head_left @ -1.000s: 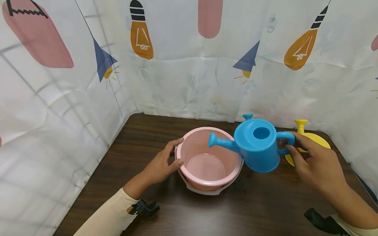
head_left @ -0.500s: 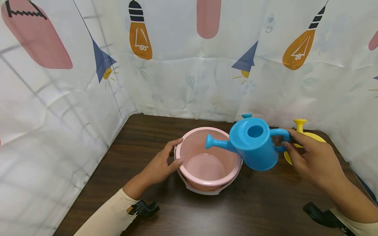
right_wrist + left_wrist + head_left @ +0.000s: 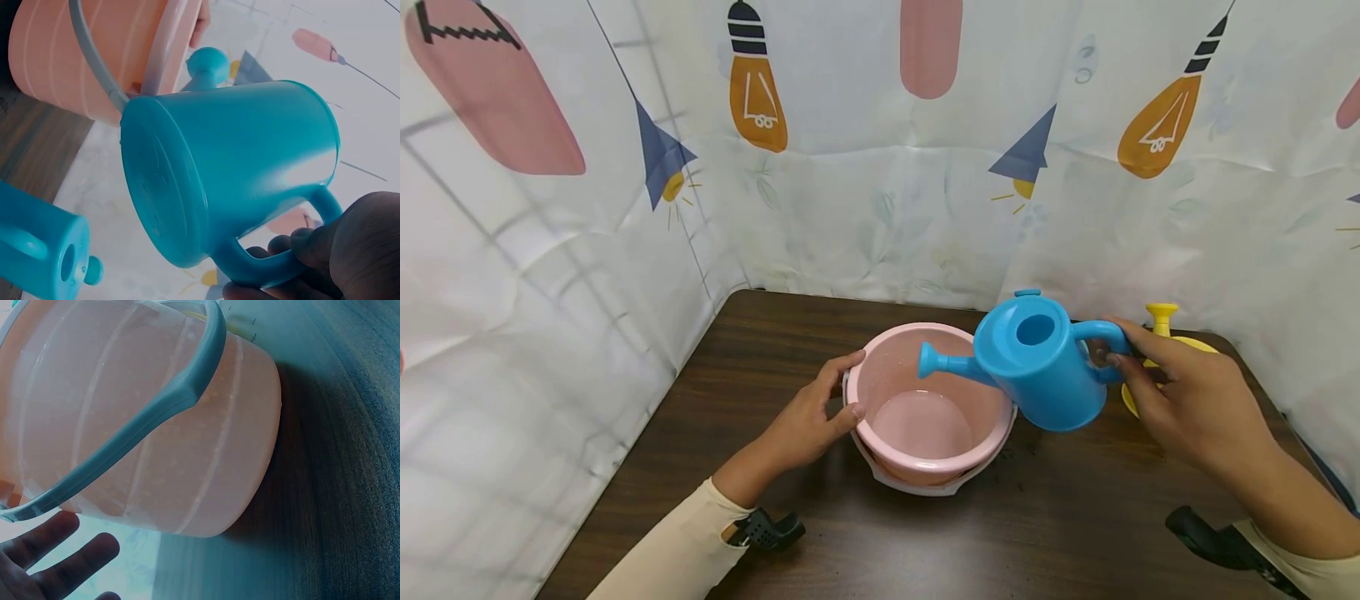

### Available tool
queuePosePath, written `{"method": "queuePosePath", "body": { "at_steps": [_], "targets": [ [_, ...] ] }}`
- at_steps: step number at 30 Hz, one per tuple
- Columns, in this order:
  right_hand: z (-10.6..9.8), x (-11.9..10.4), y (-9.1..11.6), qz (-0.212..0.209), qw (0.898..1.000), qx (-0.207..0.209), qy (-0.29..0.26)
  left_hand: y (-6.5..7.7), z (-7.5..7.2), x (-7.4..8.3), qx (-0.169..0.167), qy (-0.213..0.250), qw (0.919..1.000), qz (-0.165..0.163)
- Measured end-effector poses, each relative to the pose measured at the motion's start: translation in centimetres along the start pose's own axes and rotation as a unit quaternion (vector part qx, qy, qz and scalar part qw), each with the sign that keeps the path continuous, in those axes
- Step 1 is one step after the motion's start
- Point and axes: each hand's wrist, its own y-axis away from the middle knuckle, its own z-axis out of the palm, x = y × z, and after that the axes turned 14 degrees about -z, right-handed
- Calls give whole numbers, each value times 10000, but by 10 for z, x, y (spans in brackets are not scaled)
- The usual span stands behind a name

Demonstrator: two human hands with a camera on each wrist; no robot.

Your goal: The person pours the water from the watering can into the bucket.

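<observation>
My left hand (image 3: 808, 417) rests at the left rim of a pink bucket (image 3: 928, 471), thumb and fingers spread against it. Its fingers (image 3: 81, 565) are extended beside the bucket's pale handle (image 3: 147, 422) in the left wrist view. What looks like water lies at the bucket's bottom. My right hand (image 3: 1202, 400) grips the handle of a blue watering can (image 3: 1045, 375), tilted so that its spout reaches over the bucket's opening. In the right wrist view, the can's base faces the camera, and the right hand's fingers wrap the handle (image 3: 269, 269).
A second blue watering can (image 3: 31, 244) stands behind the held one; only its top shows in the head view. At the table's (image 3: 760, 325) back right is a yellow watering can (image 3: 1163, 317), partly hidden by the right hand. Printed curtains (image 3: 887, 208) enclose the back and left.
The right hand has moved slightly left with the blue watering can, which has tipped further toward the bucket. The left hand and bucket have stayed in place.
</observation>
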Motion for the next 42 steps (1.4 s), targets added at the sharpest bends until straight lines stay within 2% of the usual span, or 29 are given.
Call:
{"method": "queuePosePath", "body": {
  "at_steps": [18, 42],
  "targets": [
    [2, 2, -12, -386, 9991, 112, -128, -1, 0, -1, -2, 38, 10000, 54],
    [2, 0, -17, -387, 9991, 123, -95, 0, 0, 1, -14, 54, 10000, 0]
  ]
}}
